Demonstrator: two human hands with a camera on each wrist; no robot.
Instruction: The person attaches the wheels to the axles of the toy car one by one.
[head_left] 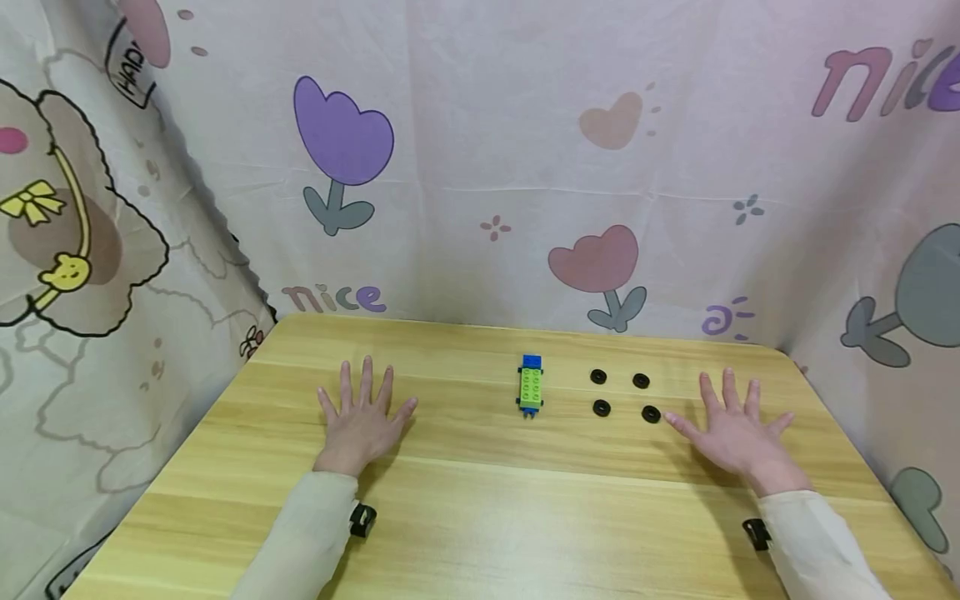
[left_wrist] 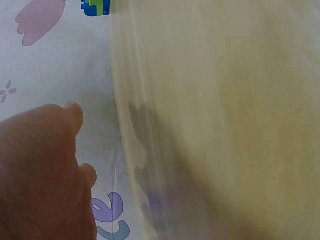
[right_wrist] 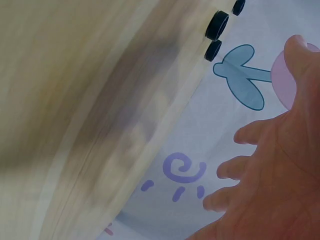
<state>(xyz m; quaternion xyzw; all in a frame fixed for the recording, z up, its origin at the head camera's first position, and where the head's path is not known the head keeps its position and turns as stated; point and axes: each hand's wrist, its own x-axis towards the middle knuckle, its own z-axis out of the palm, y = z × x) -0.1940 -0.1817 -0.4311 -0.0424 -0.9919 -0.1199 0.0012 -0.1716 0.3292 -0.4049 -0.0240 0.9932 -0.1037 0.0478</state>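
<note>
My left hand point(head_left: 362, 427) is spread with straight fingers above the left part of the table, holding nothing. On the right, my right hand point(head_left: 742, 435) is spread the same way, also holding nothing. Between them sits a toy-brick car base point(head_left: 531, 388), lime green and studded, with blue ends and small dark axle stubs at its sides. Several small black toy wheels point(head_left: 651, 414) lie flat to the right of it, in two rows. The thumb of my right hand is nearest to the front right one. In the right wrist view, some black wheels point(right_wrist: 217, 26) show beyond the hand.
The light wooden table point(head_left: 480, 517) runs back to a patterned cloth point(head_left: 480, 117) hanging behind it. More of this cloth hangs along the left and right sides. A black strap piece point(head_left: 363, 520) sits at my left cuff, another point(head_left: 757, 534) at the right.
</note>
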